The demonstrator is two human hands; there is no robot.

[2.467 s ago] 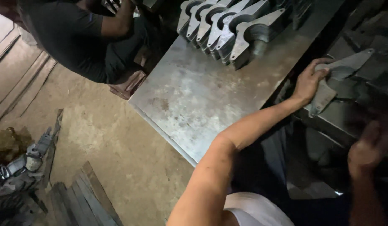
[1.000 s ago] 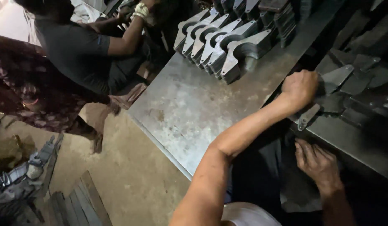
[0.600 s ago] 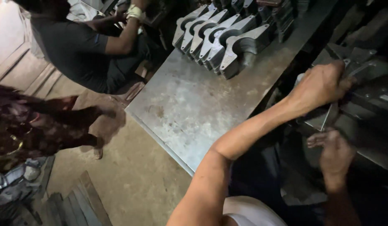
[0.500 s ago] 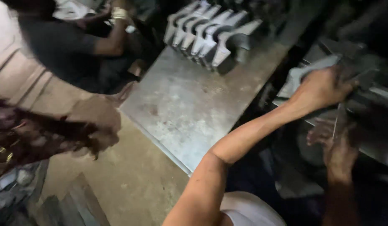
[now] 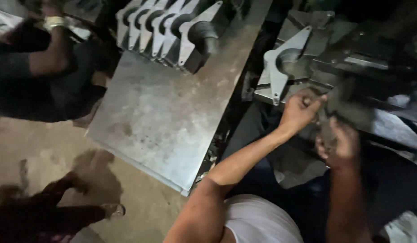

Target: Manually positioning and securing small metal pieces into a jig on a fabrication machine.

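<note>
Both hands work low at the near edge of the dark machine bed, just under the pale grey flat metal bracket with a round bore.

Nearest me, my right hand curls around something dark and blurred; I cannot tell what it grips. My left hand closes its fingers at the bed's front lip, touching the bracket's lower end. The bracket lies flat on the bed, long axis running from its near foot up to a tip pointing away and right. I judge fingers could get pinched against the bed, since the grip is unclear. Left of the bed, similar brackets stand in a row on the grey steel table.
</note>
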